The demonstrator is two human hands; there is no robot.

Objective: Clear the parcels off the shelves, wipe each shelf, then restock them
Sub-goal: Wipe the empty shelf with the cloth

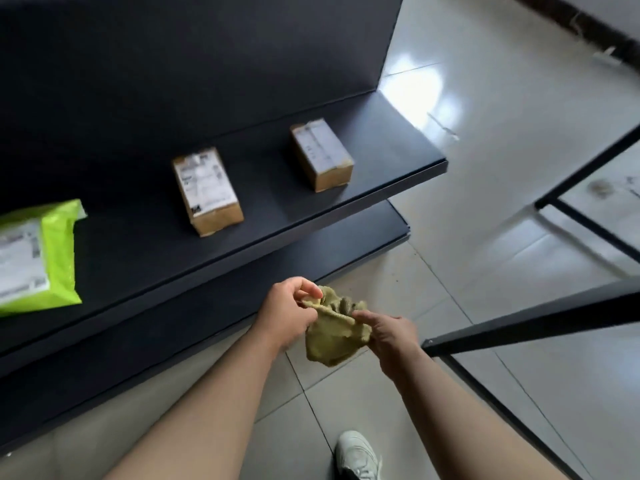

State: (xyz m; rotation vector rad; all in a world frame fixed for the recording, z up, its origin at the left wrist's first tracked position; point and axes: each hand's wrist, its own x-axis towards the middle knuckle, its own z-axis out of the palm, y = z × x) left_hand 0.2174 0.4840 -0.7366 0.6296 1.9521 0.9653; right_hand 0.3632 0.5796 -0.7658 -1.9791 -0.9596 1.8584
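Three parcels lie on the upper dark shelf [311,202], spaced well apart. Item one: a lime-green poly mailer [38,258] with a white label, at the left edge of view, partly cut off. Item two: a small brown carton [207,190] with a white shipping label on top, mid-shelf. Item three: a second brown carton [322,155], also labelled, toward the shelf's right end. Label print is too blurred to read.

Lower shelf [311,261]: dark, projecting less far at its right end than the one above; the visible part carries nothing.

Cloth [334,332]: olive-yellow, crumpled, held in the air in front of the shelves, above the tiled floor [485,168]. Left hand [289,315]: fingers curled, thumb and fingertips pinching the cloth's upper left edge. Right hand [389,332]: closed around the cloth's right side, thumb laid across the fabric.

Black metal frame [519,327]: bars crossing the right side of view, apart from the shelves.

One white shoe [358,457] on the floor at bottom centre.
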